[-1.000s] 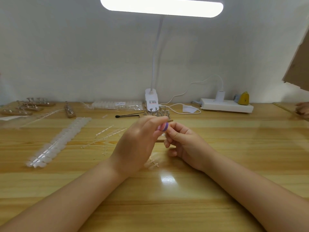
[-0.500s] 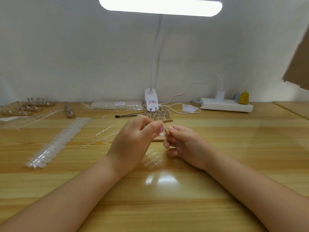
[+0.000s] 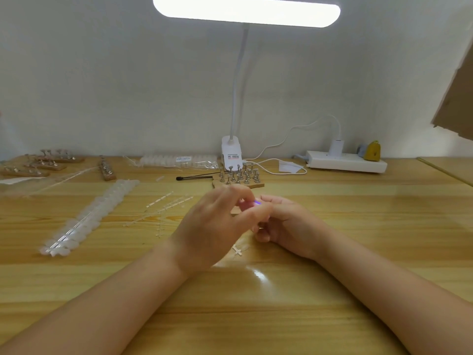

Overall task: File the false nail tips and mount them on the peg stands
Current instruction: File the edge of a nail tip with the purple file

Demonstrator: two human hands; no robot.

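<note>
Left hand pinches purple file; right hand curled round tip (hidden). Pegs just beyond both hands.

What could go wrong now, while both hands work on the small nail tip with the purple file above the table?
1. The left hand hides the contact between the purple file and the tip; the view is blurred, so uneven filing is possible.
2. If the right hand loses the tip, it could fall among the clear sprue pieces and be hard to find.
3. The peg stand is just behind the hands; a forward reach might knock it.
</note>
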